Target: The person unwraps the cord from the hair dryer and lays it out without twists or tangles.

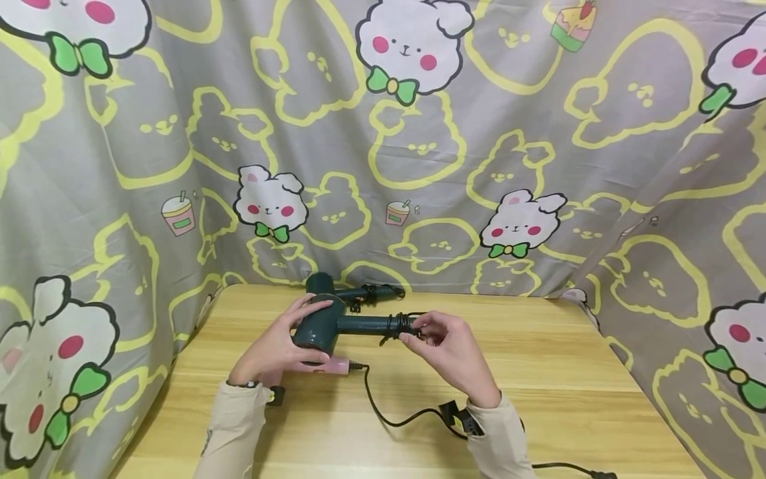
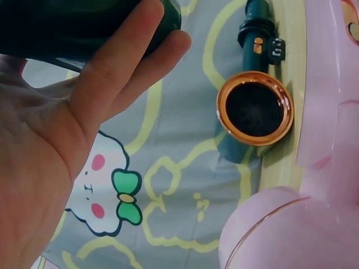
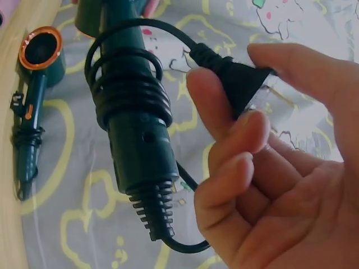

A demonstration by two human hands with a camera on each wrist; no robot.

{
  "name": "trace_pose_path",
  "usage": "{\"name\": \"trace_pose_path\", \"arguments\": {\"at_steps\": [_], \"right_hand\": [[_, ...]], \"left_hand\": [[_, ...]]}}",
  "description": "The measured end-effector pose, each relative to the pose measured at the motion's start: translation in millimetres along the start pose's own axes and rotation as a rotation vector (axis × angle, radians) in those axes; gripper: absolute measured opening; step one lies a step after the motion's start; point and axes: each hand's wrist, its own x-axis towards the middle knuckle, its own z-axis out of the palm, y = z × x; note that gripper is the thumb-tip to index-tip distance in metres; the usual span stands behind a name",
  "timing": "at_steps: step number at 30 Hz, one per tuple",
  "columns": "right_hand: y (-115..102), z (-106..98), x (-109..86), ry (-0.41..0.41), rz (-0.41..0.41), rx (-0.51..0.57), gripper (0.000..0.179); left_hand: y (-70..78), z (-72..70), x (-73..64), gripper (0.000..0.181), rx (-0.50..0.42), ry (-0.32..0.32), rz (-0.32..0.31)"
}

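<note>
A dark green hair dryer [image 1: 317,329] is held up over the table, its handle pointing right. My left hand [image 1: 269,349] grips it by the barrel, fingers over the top and thumb below. Black cord [image 3: 134,98] is wound in several loops round the handle. At the handle's end, my right hand [image 1: 451,349] pinches the black plug [image 3: 241,81] between thumb and fingers; part of the cord arcs from the plug back to the coil. In the left wrist view the dryer's barrel [image 2: 50,28] is partly hidden by fingers.
A second green hair dryer [image 2: 229,145] with an orange rim lies at the table's back edge, cord wrapped. Under my left hand lies a pink hair dryer [image 1: 338,366], its black cord [image 1: 389,423] trailing right across the wooden table [image 1: 568,379]. Patterned curtains [image 1: 419,253] surround the table.
</note>
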Motion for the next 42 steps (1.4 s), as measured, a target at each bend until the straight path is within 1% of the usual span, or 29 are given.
{"name": "trace_pose_path", "arguments": {"at_steps": [3, 5, 10, 13, 16, 18, 21, 26, 33, 39, 42], "right_hand": [[0, 4, 0.4, -0.054, -0.029, -0.019, 0.021], [0, 7, 0.8, -0.104, -0.043, -0.012, 0.023], [3, 11, 2.9, -0.266, -0.035, 0.017, 0.034], [7, 15, 5.4, -0.359, -0.029, 0.008, 0.031], [13, 19, 8.7, -0.431, -0.037, 0.005, 0.025], [17, 22, 11.1, -0.473, -0.036, 0.021, 0.022], [25, 28, 14.2, -0.522, -0.008, 0.061, 0.022], [35, 34, 17.8, -0.555, 0.043, 0.12, 0.024], [47, 40, 23.0, -0.581, 0.084, 0.155, 0.035], [58, 42, 27.0, -0.585, 0.105, 0.174, 0.029], [62, 42, 28.1, -0.575, 0.116, 0.182, 0.032]], "left_hand": [[-0.2, -3.4, -1.0, 0.089, 0.003, 0.017, -0.003], [0.1, -5.7, -1.7, 0.09, 0.005, 0.029, -0.007], [-0.3, -10.7, -2.7, 0.09, 0.012, 0.05, -0.012], [-0.5, -13.0, -3.2, 0.091, 0.008, 0.053, -0.014], [-0.1, -14.7, -3.4, 0.09, 0.001, 0.052, -0.017], [0.4, -15.7, -4.0, 0.09, -0.008, 0.055, -0.019], [0.7, -16.6, -5.1, 0.09, -0.013, 0.057, -0.019], [0.3, -17.5, -7.3, 0.089, -0.02, 0.06, -0.021], [1.4, -18.1, -7.9, 0.089, -0.032, 0.059, -0.016], [4.3, -17.8, -7.8, 0.088, -0.037, 0.049, -0.026], [3.5, -17.7, -8.1, 0.088, -0.036, 0.048, -0.023]]}}
